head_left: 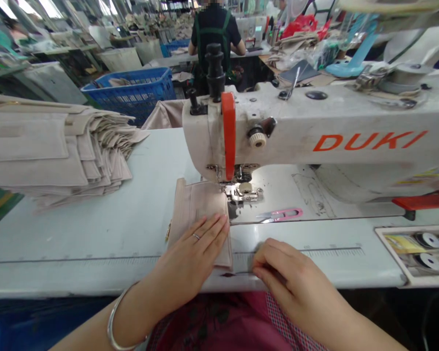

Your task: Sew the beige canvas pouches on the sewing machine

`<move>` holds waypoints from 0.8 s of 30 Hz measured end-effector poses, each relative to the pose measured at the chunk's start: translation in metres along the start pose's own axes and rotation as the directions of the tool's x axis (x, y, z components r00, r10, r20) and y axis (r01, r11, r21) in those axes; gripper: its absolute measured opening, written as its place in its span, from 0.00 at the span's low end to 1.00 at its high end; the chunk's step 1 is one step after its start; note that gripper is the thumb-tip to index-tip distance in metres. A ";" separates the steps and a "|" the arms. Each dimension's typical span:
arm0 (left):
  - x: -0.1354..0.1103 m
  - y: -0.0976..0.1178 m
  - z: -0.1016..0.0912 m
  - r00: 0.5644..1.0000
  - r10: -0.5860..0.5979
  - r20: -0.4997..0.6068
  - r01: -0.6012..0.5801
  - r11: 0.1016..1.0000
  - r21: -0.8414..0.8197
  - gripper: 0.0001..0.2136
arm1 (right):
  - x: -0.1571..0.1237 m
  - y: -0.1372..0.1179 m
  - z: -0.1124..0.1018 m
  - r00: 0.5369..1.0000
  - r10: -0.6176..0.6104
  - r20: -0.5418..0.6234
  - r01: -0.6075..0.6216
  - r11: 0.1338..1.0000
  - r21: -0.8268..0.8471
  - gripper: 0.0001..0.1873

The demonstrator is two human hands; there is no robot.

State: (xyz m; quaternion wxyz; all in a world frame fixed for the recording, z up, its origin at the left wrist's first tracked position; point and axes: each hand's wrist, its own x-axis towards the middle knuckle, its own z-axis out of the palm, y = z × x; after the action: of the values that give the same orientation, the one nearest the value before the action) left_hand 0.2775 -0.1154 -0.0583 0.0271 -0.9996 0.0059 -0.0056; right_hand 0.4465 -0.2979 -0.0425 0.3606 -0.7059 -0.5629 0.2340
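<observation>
A beige fabric piece (197, 204) lies on the sewing table with its far right corner under the presser foot (243, 192) of a white DUKI sewing machine (314, 131). My left hand (190, 253) rests flat on the fabric's near end, fingers stretched out and together, a ring on one finger. My right hand (285, 273) is curled at the table's front edge, just right of the fabric's near corner, fingertips pinched; what they hold is hidden.
A tall stack of beige fabric pieces (54, 151) sits at the left. Pink thread snips (283, 214) lie right of the needle. A tray with bobbins (420, 248) is at the right. Blue crate (135, 90) and another person (214, 29) are beyond.
</observation>
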 end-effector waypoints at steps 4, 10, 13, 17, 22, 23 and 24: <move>0.000 0.000 0.001 1.000 -0.003 0.000 0.003 1.000 0.008 0.33 | 0.021 0.008 0.015 0.989 -0.074 -0.130 0.056 0.989 -0.137 0.05; 0.000 0.000 0.004 1.000 0.004 -0.027 -0.004 1.000 0.009 0.32 | 0.039 0.007 0.026 0.987 -0.104 -0.121 0.083 0.982 -0.168 0.10; 0.001 -0.002 0.003 1.000 -0.004 -0.025 0.004 1.000 0.002 0.32 | 0.014 -0.005 0.009 0.994 -0.109 0.026 0.108 0.994 0.010 0.10; 0.000 0.001 -0.004 0.999 -0.013 -0.051 0.010 0.999 -0.052 0.28 | -0.010 -0.013 -0.002 0.969 -0.221 0.109 0.220 0.975 0.025 0.13; -0.011 0.013 -0.010 0.980 -0.048 -0.191 0.008 0.979 -0.206 0.15 | -0.002 0.000 0.015 0.940 -0.339 -0.021 0.329 0.923 -0.198 0.08; -0.013 0.015 -0.009 0.972 -0.051 -0.227 -0.004 0.972 -0.236 0.13 | 0.000 0.003 0.018 0.929 -0.369 -0.016 0.356 0.906 -0.228 0.09; -0.014 0.016 -0.007 0.964 -0.061 -0.259 -0.010 0.964 -0.265 0.12 | 0.002 0.005 0.020 0.922 -0.386 -0.014 0.371 0.895 -0.248 0.09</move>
State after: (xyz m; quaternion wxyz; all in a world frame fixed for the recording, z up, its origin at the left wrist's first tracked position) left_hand 0.2629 -0.1316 -0.0520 -0.1076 -0.9844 -0.0027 -0.1388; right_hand 0.4353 -0.2919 -0.0591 0.3284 -0.6283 -0.7021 0.0669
